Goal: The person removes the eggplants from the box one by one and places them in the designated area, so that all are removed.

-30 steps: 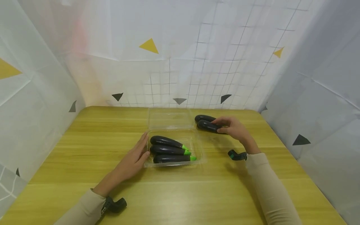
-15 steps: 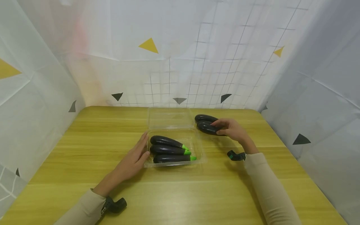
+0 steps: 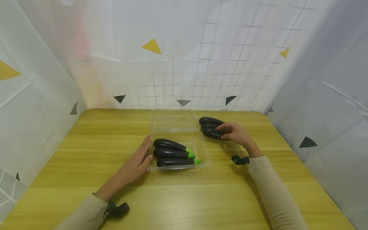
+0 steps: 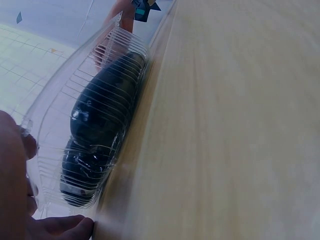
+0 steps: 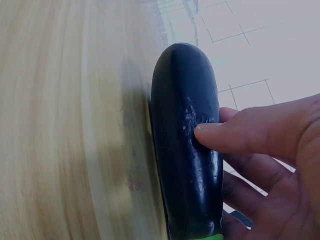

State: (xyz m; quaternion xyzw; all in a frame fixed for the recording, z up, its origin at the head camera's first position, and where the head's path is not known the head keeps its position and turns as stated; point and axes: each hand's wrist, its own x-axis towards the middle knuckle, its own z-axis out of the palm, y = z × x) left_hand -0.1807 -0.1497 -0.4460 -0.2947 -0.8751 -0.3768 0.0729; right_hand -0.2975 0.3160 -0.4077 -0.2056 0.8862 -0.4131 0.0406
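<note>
A clear plastic clamshell box [image 3: 203,143] lies with its lid [image 3: 173,120] folded back, and three dark eggplants [image 3: 172,153] with green stem ends rest side by side in it. Along the box's left side my left hand [image 3: 135,164] rests with fairly straight fingers; in the left wrist view, its fingers touch the clear wall [image 4: 55,110]. To the right of the lid, three more eggplants lie close together. My right hand [image 3: 238,133] pinches the nearest of these, an eggplant [image 5: 185,135], with the thumb [image 5: 220,136] on the near side and fingers behind. Its stem end is hidden in the head view.
Behind the held eggplant are a middle eggplant [image 3: 209,126] and a back eggplant [image 3: 211,120], partly hidden by the hand. All stand on a wooden table [image 3: 178,201]. White patterned sheets [image 3: 184,80] enclose the back and both sides.
My right hand has drawn the nearest eggplant slightly toward me, and a middle eggplant now shows behind it. The left hand and box stay put.
</note>
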